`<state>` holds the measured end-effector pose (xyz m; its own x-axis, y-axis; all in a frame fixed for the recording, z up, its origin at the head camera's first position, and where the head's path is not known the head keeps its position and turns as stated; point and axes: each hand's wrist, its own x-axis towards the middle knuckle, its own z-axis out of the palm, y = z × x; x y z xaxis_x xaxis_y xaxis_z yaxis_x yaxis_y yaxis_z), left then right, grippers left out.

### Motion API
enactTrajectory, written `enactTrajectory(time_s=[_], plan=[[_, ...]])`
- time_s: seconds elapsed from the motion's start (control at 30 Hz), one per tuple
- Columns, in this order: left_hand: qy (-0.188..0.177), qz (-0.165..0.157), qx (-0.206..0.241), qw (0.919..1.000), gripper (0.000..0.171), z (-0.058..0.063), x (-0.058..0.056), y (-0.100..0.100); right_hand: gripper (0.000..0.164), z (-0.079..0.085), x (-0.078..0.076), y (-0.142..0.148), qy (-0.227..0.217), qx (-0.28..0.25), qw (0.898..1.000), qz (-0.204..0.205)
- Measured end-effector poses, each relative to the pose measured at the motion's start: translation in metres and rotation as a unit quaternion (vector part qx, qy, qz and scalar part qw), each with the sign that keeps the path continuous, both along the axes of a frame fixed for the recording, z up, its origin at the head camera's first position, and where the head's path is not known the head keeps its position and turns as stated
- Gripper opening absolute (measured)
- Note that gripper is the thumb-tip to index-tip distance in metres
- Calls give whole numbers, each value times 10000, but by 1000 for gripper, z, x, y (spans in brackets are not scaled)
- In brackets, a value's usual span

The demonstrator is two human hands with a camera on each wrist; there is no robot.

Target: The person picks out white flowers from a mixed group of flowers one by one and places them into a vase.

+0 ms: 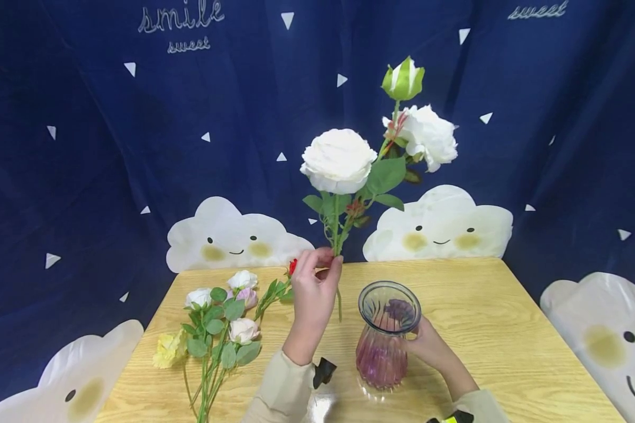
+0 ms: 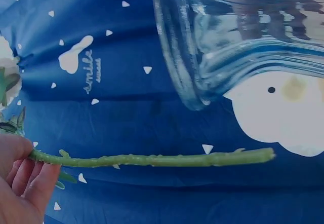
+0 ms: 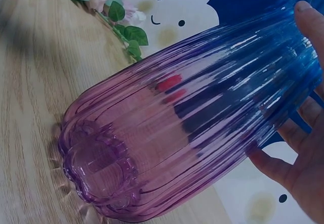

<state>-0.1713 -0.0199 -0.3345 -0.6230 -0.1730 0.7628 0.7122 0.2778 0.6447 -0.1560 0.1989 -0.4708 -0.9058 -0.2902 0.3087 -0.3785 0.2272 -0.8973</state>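
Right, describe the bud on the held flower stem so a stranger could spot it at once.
Above the wooden table, find the left hand pinching a flower stem. Follow it up to its highest tip, where the bud sits: wrapped in green with white showing, unlike the open white blooms below.

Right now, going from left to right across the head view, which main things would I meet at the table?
Yellow flower, pale pink flower, left hand, glass vase, right hand.

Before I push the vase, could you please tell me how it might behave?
The see-through vase looks glassy, so probably fragile. Being shiny, it may slip; being tall, it could tip if pushed high.
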Motion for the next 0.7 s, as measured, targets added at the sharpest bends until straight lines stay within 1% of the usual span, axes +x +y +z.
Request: enactTrajectory(time_s=[0.2,0.37,0.53,0.7], plan=[[22,-203,296,9994,8,8,5,1,63,-2,0,1,74,-46,9998,158],[222,-208,358,9989,9,11,8,3,63,-1,1,1,198,39,9997,126],[384,-239,414,9981,10,14,8,6,65,1,1,0,253,63,9995,154],[652,-151,484,9966,12,19,8,9,65,0,0,1,307,26,9993,211]])
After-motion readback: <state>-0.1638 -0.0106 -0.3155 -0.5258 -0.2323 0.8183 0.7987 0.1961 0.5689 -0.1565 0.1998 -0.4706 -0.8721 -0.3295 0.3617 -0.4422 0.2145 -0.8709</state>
